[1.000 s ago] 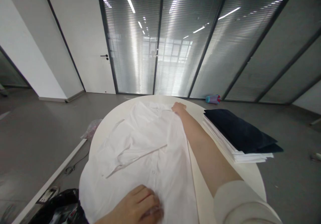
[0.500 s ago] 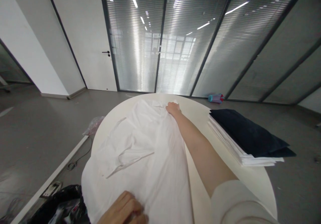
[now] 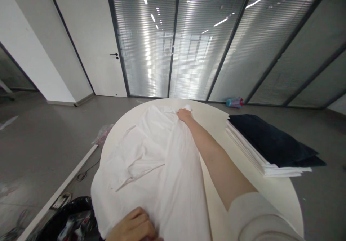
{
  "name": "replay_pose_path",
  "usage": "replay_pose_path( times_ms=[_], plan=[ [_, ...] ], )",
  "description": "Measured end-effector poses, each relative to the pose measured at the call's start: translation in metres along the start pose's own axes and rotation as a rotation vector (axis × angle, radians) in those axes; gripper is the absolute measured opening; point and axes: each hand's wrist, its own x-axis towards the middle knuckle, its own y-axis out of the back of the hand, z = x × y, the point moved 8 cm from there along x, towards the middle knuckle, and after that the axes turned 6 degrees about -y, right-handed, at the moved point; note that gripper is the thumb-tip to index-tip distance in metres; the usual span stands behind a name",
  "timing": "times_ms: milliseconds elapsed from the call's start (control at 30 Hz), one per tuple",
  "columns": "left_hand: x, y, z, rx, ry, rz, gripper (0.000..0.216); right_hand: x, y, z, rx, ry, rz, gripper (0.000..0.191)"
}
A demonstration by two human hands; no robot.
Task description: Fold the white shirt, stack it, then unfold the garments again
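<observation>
Reaching forward with a bare forearm, the right hand (image 3: 185, 115) lies on the far collar end of a white button-up cotton shirt (image 3: 162, 169); whether its fingers pinch the cloth is too small to tell. Nearest the camera, the left hand (image 3: 133, 227) is clenched, knuckles up, grasping the shirt's near hem. The shirt is spread flat across a round white bench (image 3: 216, 122). At the bench's right side sits a stack of folded white garments (image 3: 254, 158), topped by a folded dark navy cloth (image 3: 270, 140). A black bag (image 3: 67, 221) lies on the grey floor to the left.
</observation>
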Motion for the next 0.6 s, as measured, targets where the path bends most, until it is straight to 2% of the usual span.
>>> replay_pose_path(
  times_ms=[100, 167, 233, 267, 300, 333, 433, 533, 600],
  plan=[
    [-0.001, -0.005, 0.001, 0.018, -0.032, 0.013, 0.032, 0.001, 0.007, 0.007, 0.038, -0.016, 0.006, 0.045],
    [0.013, 0.007, 0.003, 0.016, -0.036, 0.031, 0.038, 0.002, 0.018, 0.018, 0.056, -0.061, 0.065, 0.05],
    [0.042, 0.018, 0.005, 0.013, -0.02, -0.035, 0.034, 0.0, 0.028, 0.03, 0.061, -0.125, 0.14, 0.054],
    [0.058, 0.017, 0.004, 0.006, -0.009, -0.135, 0.028, -0.002, 0.031, 0.035, 0.061, -0.148, 0.168, 0.055],
    [0.074, 0.011, -0.001, 0.002, 0.034, -0.269, 0.021, -0.004, 0.032, 0.038, 0.061, -0.158, 0.185, 0.056],
    [0.09, 0.006, -0.005, -0.007, 0.054, -0.343, 0.019, -0.006, 0.031, 0.039, 0.062, -0.153, 0.194, 0.056],
    [0.121, -0.022, -0.013, -0.031, -0.024, -0.459, 0.036, -0.009, 0.017, 0.03, 0.059, -0.076, 0.17, 0.061],
    [0.116, -0.062, -0.016, 0.037, -0.154, -0.52, 0.065, -0.007, -0.007, 0.02, 0.05, -0.024, 0.022, 0.074],
    [0.101, -0.083, -0.014, 0.114, -0.22, -0.525, 0.065, -0.003, -0.021, 0.018, 0.049, -0.03, -0.075, 0.081]
  ],
)
